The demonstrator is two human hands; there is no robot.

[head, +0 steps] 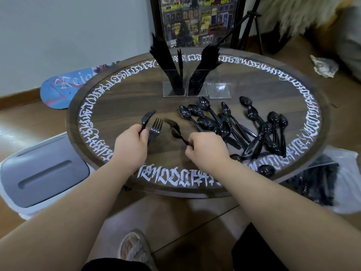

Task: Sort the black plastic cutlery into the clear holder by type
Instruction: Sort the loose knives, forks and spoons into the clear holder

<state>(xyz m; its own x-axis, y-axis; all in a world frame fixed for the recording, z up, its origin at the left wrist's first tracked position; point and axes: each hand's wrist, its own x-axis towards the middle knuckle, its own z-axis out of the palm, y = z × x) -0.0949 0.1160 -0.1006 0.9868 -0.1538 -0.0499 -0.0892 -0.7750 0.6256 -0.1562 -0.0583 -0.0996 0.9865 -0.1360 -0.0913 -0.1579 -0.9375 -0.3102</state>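
Round table point(117, 98): glossy black forks point(154, 127), spoons point(234, 126).

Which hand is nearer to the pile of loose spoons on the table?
Right. The right hand sits at the spoon pile's left edge; the left hand is farther left.

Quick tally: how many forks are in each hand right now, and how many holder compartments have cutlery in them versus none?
Forks in left hand: 2
Forks in right hand: 1
Clear holder compartments with cutlery: 2
Compartments without: 1
Total forks held: 3
Total compartments: 3
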